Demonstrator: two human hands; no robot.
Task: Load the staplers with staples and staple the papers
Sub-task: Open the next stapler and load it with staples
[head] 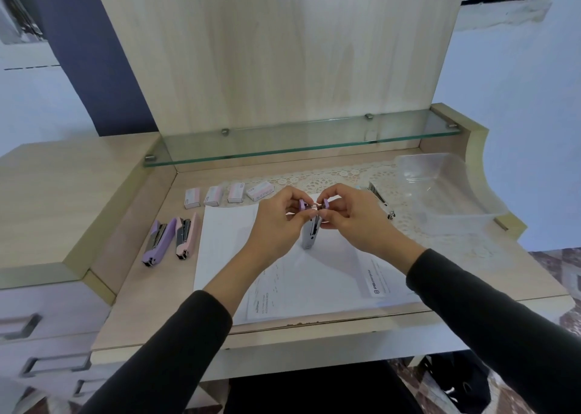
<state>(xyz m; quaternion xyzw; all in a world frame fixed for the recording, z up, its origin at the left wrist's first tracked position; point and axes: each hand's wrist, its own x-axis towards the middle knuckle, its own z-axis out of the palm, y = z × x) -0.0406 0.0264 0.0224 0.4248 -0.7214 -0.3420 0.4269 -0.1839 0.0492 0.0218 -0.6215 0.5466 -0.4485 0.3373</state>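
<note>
Loading seems barely begun: left hand (279,217) and right hand (349,215) both pinch the opened top of an upright grey-lilac plastic stapler (309,236) over the white paper sheets (226,240) mid-desk, which look unstapled, while a purple plastic stapler (158,240) and a pink plastic stapler (186,236) wait at the left.

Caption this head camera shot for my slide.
Left hand and right hand hold an open stapler upright over the papers; purple stapler, pink stapler and staple boxes wait at left.
</note>
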